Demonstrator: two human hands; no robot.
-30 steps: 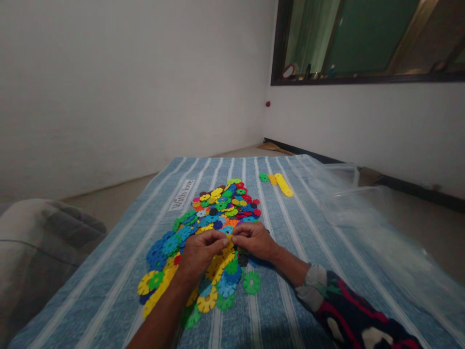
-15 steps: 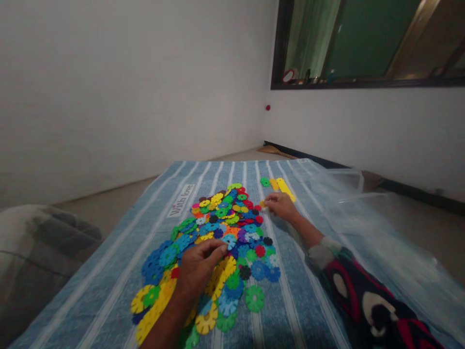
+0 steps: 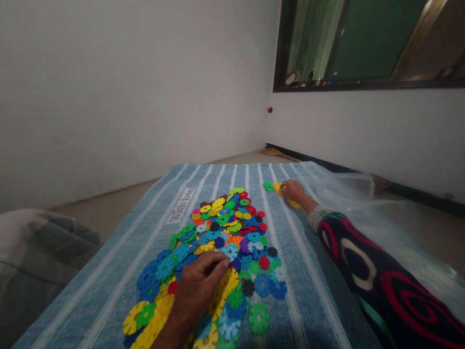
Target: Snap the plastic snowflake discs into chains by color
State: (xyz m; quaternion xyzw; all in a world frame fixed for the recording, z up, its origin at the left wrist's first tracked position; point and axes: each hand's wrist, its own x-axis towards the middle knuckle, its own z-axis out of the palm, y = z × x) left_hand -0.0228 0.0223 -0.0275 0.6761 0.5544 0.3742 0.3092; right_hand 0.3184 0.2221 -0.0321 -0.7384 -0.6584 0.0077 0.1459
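My left hand (image 3: 199, 286) hovers over the near part of a heap of notched plastic discs (image 3: 223, 218), thumb and forefinger pinched together; whatever is between the fingertips, if anything, is too small to make out. The heap mixes blue, yellow, green, red, black and purple flower-shaped discs. Farther off on the right, my right hand (image 3: 293, 190) is closed on a small orange-yellow disc (image 3: 278, 188), partly hidden by the fingers. Beside it lie a green disc (image 3: 268, 186) and yellow discs (image 3: 294, 204) mostly covered by the hand.
A blue striped cloth (image 3: 145, 223) with "With love" lettering (image 3: 181, 205) covers the table. Clear plastic containers (image 3: 354, 184) stand along the right edge. Grey covered fabric (image 3: 47, 257) bulges at the left, and a window (image 3: 363, 43) is in the right wall.
My right hand has moved away from the heap's right side, farther out and rightward, to the small group of green and yellow discs. My left hand stays over the heap.
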